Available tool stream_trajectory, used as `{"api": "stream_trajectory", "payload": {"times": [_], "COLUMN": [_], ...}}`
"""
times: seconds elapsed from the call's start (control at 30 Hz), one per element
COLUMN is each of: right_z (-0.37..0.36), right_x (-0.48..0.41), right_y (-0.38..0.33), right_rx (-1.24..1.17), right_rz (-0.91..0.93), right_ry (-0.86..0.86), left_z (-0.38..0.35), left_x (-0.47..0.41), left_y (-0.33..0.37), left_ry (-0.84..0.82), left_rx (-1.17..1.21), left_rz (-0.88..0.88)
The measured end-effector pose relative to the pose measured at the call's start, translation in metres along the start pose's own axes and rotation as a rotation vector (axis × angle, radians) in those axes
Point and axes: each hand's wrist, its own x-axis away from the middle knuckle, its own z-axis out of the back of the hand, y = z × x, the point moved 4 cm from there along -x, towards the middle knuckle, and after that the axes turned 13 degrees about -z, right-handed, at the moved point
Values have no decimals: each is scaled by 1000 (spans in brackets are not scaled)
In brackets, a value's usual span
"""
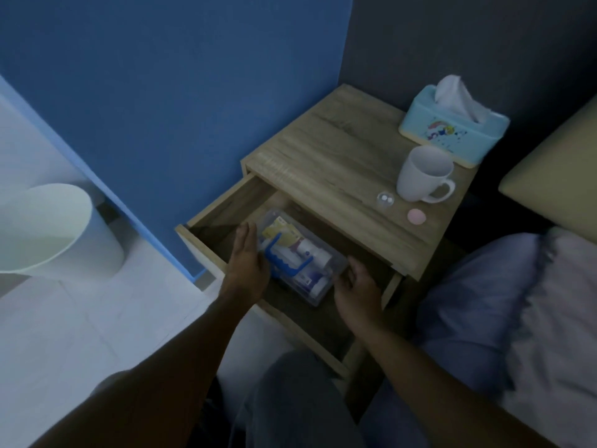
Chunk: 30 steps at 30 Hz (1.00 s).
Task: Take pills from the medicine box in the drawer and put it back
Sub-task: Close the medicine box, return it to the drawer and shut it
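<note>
The clear plastic medicine box [318,287] with a blue handle lies in the open drawer [206,231] of the wooden bedside table [326,156]. Tubes, a bottle and yellow packets show through its lid. My left hand [248,263] lies flat against the box's left side, fingers stretched along it. My right hand [357,287] cups the box's right end, fingers slightly curled and touching it. A small clear cup [385,201] holding two white pills stands on the tabletop above the drawer.
A white mug [420,176], a pink round lid [416,216] and a light blue tissue box [452,124] sit on the tabletop. A white bin [48,231] stands on the floor at left. The bed and pillow [500,302] are at right. My knee [300,399] is below the drawer.
</note>
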Motion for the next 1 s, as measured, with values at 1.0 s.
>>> {"api": "stream_trajectory", "payload": {"times": [1.0], "right_z": [95], "right_x": [-38], "right_y": [-2], "right_rx": [592], "right_rz": [511], "right_ry": [288], "left_z": [-62], "left_x": [40], "left_y": [-27], "left_ry": [-54], "left_rx": [566], "left_rz": [311]}}
